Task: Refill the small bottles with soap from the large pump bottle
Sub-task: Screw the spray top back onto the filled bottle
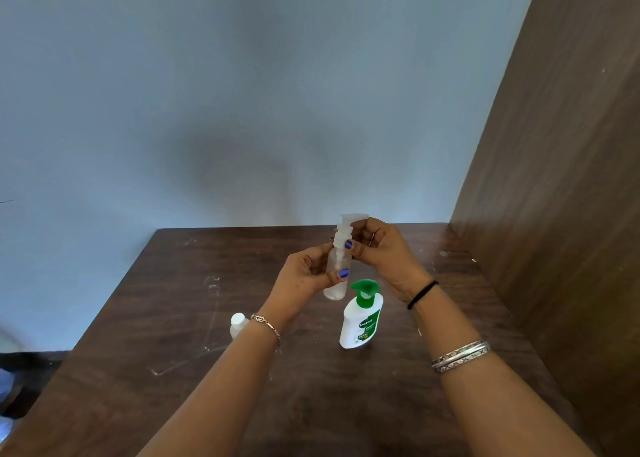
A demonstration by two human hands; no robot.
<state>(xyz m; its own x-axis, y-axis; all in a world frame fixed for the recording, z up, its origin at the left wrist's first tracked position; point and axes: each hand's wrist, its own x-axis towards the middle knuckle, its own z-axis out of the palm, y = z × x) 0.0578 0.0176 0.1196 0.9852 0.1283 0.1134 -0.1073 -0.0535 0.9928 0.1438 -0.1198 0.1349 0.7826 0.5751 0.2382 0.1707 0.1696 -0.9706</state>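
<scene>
Head view: a small clear bottle (336, 269) is held above the table (166, 318) while its white pump cap (348, 226) is gripped for turning.

The body of the bottle is clasped by the left hand (304, 276), thumb across the front, and the cap collar is pinched by the right hand (381, 255). The step is judged to be the unscrewing or screwing of the cap; which of the two cannot be told. The body is best kept upright and steady, with only the collar turned, so that nothing is spilled. The large pump bottle (360, 321), white with a green pump, stands just below the hands; a second small bottle (238, 323) is partly hidden behind the left wrist.
</scene>
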